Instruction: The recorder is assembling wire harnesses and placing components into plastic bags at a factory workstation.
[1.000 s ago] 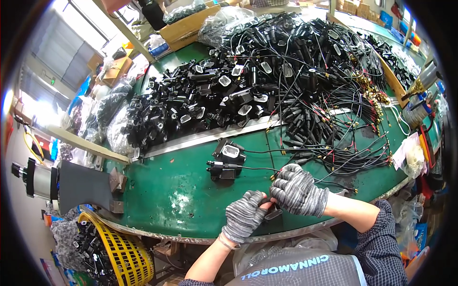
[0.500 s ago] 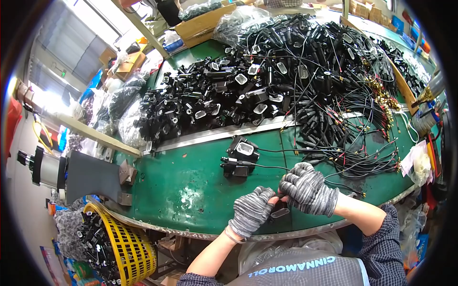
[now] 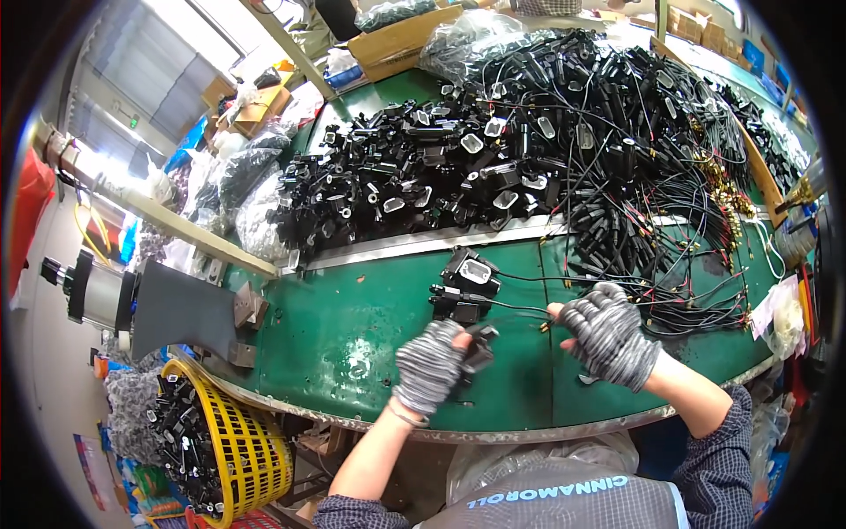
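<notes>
Both of my hands wear grey knitted gloves over a green work table. My left hand grips a small black plastic part near the table's front edge. My right hand pinches a thin black wire that runs left to two finished black parts lying just beyond my hands. A small brass tip shows at the wire's end by my right thumb.
A big heap of black plastic housings and tangled black cables fills the table behind a metal strip. A yellow basket of black parts stands lower left. Cardboard boxes sit at the back.
My hands have drawn apart: the right one moved right with the wire, the left one stayed low with the black part. The view shifted slightly.
</notes>
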Action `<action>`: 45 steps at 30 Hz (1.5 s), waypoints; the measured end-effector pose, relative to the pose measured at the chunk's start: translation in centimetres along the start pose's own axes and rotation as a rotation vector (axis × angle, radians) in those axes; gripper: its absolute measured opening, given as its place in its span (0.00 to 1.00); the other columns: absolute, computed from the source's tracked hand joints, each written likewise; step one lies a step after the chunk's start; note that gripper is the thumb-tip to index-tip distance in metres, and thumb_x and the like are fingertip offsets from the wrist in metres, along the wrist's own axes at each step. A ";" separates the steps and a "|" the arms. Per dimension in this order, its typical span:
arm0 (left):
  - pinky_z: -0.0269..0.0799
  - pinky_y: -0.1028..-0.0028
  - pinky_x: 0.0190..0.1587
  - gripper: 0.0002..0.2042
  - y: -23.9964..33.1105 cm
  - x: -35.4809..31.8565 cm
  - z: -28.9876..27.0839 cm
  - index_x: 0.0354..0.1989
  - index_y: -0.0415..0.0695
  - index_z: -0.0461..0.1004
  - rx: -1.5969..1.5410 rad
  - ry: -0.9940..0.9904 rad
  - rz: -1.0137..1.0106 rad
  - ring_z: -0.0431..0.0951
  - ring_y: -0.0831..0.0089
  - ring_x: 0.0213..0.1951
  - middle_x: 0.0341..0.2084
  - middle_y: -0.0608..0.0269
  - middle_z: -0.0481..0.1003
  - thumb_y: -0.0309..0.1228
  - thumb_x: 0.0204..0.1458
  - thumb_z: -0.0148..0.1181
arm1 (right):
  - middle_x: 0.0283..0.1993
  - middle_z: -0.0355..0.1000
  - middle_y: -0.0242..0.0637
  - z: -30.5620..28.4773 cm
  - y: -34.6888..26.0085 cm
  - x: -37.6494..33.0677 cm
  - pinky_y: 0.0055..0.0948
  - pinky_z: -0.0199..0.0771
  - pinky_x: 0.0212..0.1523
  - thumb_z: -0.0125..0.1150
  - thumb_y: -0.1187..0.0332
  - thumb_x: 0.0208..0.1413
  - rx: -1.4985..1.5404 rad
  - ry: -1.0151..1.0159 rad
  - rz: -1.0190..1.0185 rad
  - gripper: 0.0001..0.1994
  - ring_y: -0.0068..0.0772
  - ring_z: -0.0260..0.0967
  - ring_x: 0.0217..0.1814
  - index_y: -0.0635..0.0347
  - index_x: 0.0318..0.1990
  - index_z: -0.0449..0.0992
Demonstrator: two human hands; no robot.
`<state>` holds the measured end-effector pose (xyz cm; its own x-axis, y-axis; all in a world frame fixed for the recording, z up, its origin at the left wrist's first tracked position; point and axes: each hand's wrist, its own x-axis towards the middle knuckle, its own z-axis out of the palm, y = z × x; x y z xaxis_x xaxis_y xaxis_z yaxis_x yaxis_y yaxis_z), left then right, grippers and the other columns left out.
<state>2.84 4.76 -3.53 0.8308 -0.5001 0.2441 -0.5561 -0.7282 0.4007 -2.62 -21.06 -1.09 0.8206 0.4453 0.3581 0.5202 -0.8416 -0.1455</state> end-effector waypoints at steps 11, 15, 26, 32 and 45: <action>0.65 0.69 0.43 0.14 -32.2 10.4 -10.5 0.41 0.40 0.67 0.003 0.542 -0.441 0.70 0.68 0.37 0.36 0.55 0.71 0.32 0.47 0.56 | 0.41 0.67 0.42 -7.2 6.9 -11.2 0.42 0.61 0.49 0.55 0.65 0.45 -0.343 0.170 0.467 0.17 0.46 0.64 0.45 0.57 0.45 0.68; 0.59 0.67 0.54 0.34 -32.8 13.2 -8.7 0.56 0.44 0.58 0.247 0.223 -0.433 0.67 0.55 0.51 0.49 0.46 0.66 0.35 0.36 0.63 | 0.42 0.67 0.44 -9.0 7.0 -15.6 0.40 0.63 0.47 0.55 0.67 0.46 -0.375 0.097 0.691 0.16 0.48 0.63 0.46 0.59 0.45 0.68; 0.61 0.72 0.50 0.23 -31.8 4.6 -9.7 0.48 0.39 0.62 0.041 0.613 -0.623 0.65 0.67 0.48 0.47 0.57 0.65 0.19 0.40 0.60 | 0.38 0.70 0.35 -4.1 6.5 -7.9 0.38 0.65 0.43 0.59 0.63 0.42 -0.224 0.018 0.327 0.11 0.39 0.67 0.42 0.53 0.34 0.73; 0.67 0.76 0.43 0.21 -6.0 -3.3 -7.2 0.44 0.46 0.63 -0.481 0.376 -0.155 0.69 0.75 0.38 0.37 0.66 0.68 0.22 0.40 0.62 | 0.39 0.70 0.36 -0.2 7.3 -2.1 0.40 0.64 0.44 0.52 0.63 0.45 -0.288 -0.239 0.413 0.11 0.39 0.66 0.45 0.52 0.36 0.74; 0.68 0.64 0.32 0.26 4.9 -0.4 -1.3 0.45 0.48 0.69 0.356 -0.290 0.420 0.71 0.61 0.37 0.36 0.59 0.70 0.40 0.34 0.65 | 0.35 0.70 0.36 -0.7 7.7 -1.9 0.39 0.66 0.37 0.57 0.63 0.42 -0.346 -0.262 0.381 0.09 0.39 0.67 0.39 0.57 0.30 0.74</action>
<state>-0.24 2.00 -0.51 0.5275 -0.8483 0.0467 -0.8490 -0.5284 -0.0087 -0.35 -28.57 -2.25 0.9890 0.1151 0.0924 0.1051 -0.9887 0.1066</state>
